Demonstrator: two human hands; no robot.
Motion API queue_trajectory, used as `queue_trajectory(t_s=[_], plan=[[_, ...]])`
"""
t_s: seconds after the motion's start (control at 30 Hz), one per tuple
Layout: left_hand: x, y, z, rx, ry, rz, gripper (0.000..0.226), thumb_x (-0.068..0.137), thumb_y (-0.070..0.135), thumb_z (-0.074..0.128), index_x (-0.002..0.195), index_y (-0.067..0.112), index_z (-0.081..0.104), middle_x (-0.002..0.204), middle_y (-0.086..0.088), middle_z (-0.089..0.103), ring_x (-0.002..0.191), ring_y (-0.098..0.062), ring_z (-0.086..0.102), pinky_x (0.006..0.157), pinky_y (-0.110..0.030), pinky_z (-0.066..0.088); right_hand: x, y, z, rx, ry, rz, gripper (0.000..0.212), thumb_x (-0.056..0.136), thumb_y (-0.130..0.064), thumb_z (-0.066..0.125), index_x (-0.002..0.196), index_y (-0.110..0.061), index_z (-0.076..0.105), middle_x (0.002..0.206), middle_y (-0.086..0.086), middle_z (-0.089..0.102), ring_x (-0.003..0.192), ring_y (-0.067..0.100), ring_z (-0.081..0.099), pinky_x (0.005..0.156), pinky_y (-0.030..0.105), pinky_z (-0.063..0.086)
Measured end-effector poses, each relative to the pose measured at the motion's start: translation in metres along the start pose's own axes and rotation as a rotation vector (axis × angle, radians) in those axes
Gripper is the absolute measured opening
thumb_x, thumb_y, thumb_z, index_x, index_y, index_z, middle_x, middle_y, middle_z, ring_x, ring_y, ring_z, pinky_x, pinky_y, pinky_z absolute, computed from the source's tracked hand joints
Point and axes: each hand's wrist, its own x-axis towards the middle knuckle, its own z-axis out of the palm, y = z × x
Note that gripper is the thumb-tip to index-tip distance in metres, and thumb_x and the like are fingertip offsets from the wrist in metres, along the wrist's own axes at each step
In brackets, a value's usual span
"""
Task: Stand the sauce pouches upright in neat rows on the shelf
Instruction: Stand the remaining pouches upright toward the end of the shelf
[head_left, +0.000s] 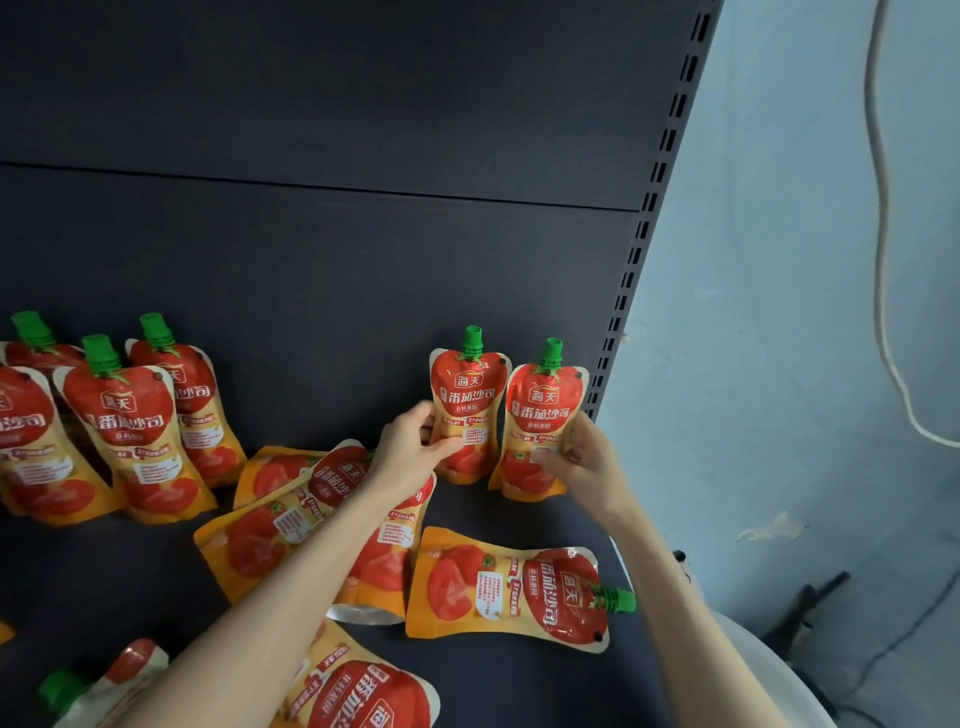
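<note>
Two red-and-orange sauce pouches with green caps stand upright at the back right of the dark shelf. My left hand grips the left pouch at its waist. My right hand grips the right pouch at its lower right side. Several pouches stand in a group at the far left. Others lie flat: one near the front right, a pile under my left forearm, and one at the bottom edge.
The shelf's dark back panel rises behind the pouches. A slotted upright post marks the shelf's right end, with a pale wall and a hanging cable beyond. A pouch lies at the bottom left.
</note>
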Motion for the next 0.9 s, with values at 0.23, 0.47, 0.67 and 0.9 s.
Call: queue_trajectory(t_s=[0.23,0.47,0.67,0.9], plan=[[-0.007,0.005,-0.004,-0.078,-0.011,0.051,0.026,0.081,0.016,0.069,0.103,0.020,0.055,0.101,0.006,0.063,0.098,-0.011,0.062,0.087,-0.028,0.052,-0.004,-0.005,0.008,0.008,0.022,0.027,0.033,0.086,-0.014,0.063,0.114,-0.017,0.045,0.117,-0.002,0.058,0.109,0.015,0.056,0.089,0.026,0.047],[-0.003,0.007,-0.001,-0.036,0.043,0.064,0.021,0.079,0.014,0.071,0.095,0.013,0.056,0.097,0.001,0.067,0.094,-0.014,0.065,0.083,-0.028,0.054,-0.008,-0.009,0.012,-0.005,0.043,0.051,0.031,0.088,-0.012,0.061,0.113,-0.015,0.044,0.118,0.000,0.057,0.112,0.017,0.055,0.092,0.030,0.047],[-0.009,0.011,0.000,0.100,0.054,0.080,0.027,0.082,0.020,0.068,0.107,0.013,0.057,0.109,-0.002,0.066,0.101,-0.014,0.061,0.085,-0.024,0.047,-0.010,-0.012,0.015,-0.112,0.087,0.093,0.038,0.089,-0.017,0.060,0.121,-0.009,0.043,0.126,0.005,0.057,0.116,0.022,0.055,0.088,0.026,0.045],[-0.027,0.016,-0.015,0.277,0.114,0.076,0.043,0.085,0.025,0.064,0.125,0.012,0.052,0.123,-0.006,0.058,0.114,-0.018,0.055,0.092,-0.029,0.045,-0.026,-0.024,0.010,-0.174,0.165,0.073,0.054,0.087,-0.025,0.064,0.133,-0.014,0.039,0.134,0.003,0.052,0.119,0.022,0.053,0.096,0.038,0.049]])
